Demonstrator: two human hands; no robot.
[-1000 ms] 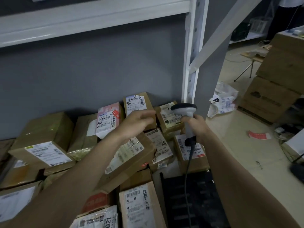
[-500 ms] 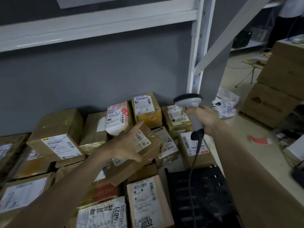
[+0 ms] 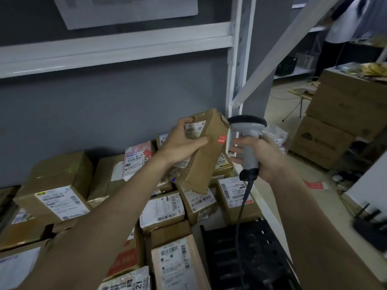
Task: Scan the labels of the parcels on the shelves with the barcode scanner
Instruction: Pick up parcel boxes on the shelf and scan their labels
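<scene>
The left hand (image 3: 184, 143), open before, now grips a lifted box (image 3: 206, 151) with a blurred label; the right hand (image 3: 262, 156) grips the scanner (image 3: 248, 132) beside it.

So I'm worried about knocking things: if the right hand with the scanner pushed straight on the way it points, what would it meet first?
Probably the lifted cardboard parcel held by the left hand. The right hand aims the barcode scanner at its side; depth between them is unclear.
</scene>
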